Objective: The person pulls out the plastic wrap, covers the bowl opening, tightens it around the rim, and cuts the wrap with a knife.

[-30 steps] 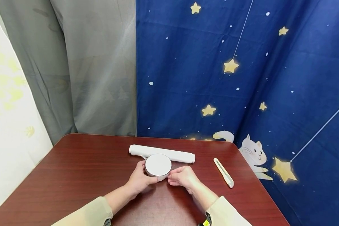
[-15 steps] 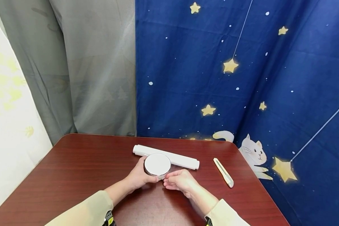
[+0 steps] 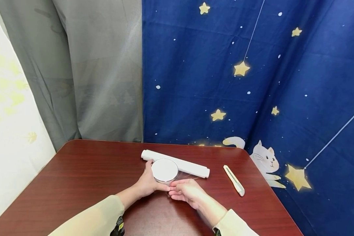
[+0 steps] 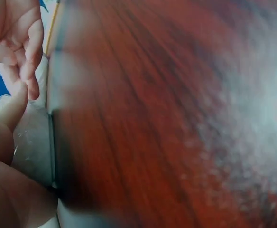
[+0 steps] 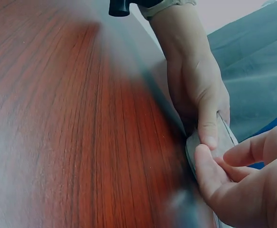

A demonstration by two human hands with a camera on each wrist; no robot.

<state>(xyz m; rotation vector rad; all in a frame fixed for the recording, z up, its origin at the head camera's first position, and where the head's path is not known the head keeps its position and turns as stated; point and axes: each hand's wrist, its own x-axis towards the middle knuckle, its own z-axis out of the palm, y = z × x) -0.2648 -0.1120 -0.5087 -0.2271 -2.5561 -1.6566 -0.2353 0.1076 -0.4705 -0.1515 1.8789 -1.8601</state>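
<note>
Movement noted against the first earlier frame: the white roll (image 3: 181, 164) has shifted to the right and turned slightly, and the right hand (image 3: 190, 193) has closed in on the near side of the white-topped round container (image 3: 164, 170). The utility knife (image 3: 234, 180) lies as it did, right of the container and well apart from it.

The container sits at, or just above, the wooden surface (image 3: 91, 177); contact cannot be confirmed. The left hand (image 3: 148, 184) has it firmly, thumb along the near side, fingers round the left and far side. The right fingers are slightly bent and parted, tips beside the left thumb at the container's near side, with no grip evident. The roll lies just beyond the container.

Handling assessment: the container appears stiff and probably light enough for one hand. Its side has a clear, creased sheen, suggesting thin film, so it may prove slippery; any such film would be soft and easily torn. Recommended hold: the side wall, from opposite sides, below the rim, clear of the white top. The right fingertips should press lightly.
</note>
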